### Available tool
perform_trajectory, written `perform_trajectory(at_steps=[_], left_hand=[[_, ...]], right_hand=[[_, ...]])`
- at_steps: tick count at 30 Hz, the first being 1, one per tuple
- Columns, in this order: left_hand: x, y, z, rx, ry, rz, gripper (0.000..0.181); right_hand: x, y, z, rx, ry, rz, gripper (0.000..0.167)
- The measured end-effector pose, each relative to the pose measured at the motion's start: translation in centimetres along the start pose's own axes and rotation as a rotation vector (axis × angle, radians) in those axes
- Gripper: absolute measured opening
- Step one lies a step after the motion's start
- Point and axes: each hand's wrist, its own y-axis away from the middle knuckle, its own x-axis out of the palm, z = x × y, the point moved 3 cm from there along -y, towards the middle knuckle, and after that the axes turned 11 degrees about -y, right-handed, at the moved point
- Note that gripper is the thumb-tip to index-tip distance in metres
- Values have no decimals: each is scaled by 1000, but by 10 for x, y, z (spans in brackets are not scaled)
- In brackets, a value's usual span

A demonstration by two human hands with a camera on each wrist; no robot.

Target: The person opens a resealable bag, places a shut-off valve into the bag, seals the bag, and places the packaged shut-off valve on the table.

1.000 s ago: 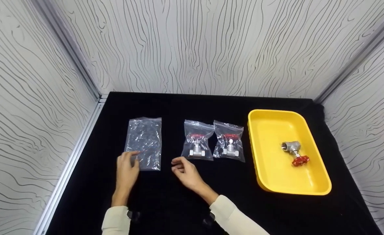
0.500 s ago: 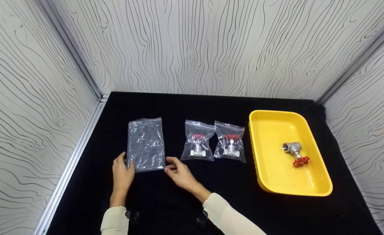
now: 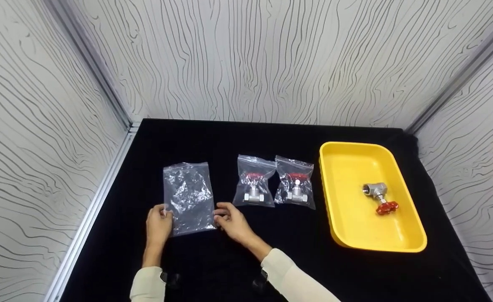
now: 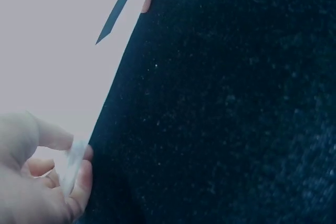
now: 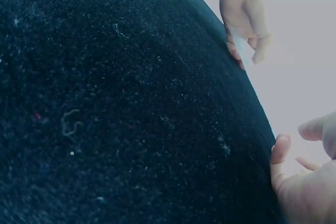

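A clear zip bag, with no contents visible, lies between the two hands on the left side of the black cloth. My left hand pinches its lower left edge between thumb and fingers, as the left wrist view of that hand also shows. At the lower right edge, my right hand touches the bag with its fingertips; in the right wrist view this hand has its thumb apart from the fingers. Glare washes out the bag's surface in both wrist views.
Two zip bags, one beside the other, each hold a metal valve with a red handwheel. A yellow tray at the right contains a loose valve. Pale wood-patterned panels enclose the black surface.
The bag has shifted toward me, its lower edge now slanted. My left hand has moved from over the bag to grip its left edge. My right hand has come left to the right edge.
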Motion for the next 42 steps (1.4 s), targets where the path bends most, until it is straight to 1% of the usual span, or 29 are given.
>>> perform_trajectory(at_steps=[4,8,10,13,18,20,21,25,28,32,36,42], left_hand=[[1,1,-1,3,34,11,23],[3,2,-1,3,86,20,20],[5,3,0,8,130,25,20],[9,5,0,27,236,35,25],[14,9,-2,80,481,54,36],[16,10,-4,91,546,70,36],[18,11,-5,91,565,80,35],[21,13,-11,80,598,109,29],[22,14,-16,72,607,120,21],[24,15,-20,59,615,126,13],[25,15,-24,71,623,132,16],[29,15,-32,114,610,170,23]], right_hand=[[-1,0,-2,8,-28,3,42],[-2,-1,-1,4,-45,6,44],[-4,-2,-1,2,-56,4,44],[-5,-3,0,11,-53,1,44],[-7,-4,-1,38,-52,-2,38],[-8,-5,-1,43,-61,-5,33],[-9,-5,-1,43,-64,-8,29],[-13,-5,1,24,-66,-24,19],[-18,-5,3,-7,-28,-34,15],[-27,-4,7,-25,25,-47,12],[-36,-5,10,-38,58,-53,9],[-51,-3,15,-80,113,-60,8]])
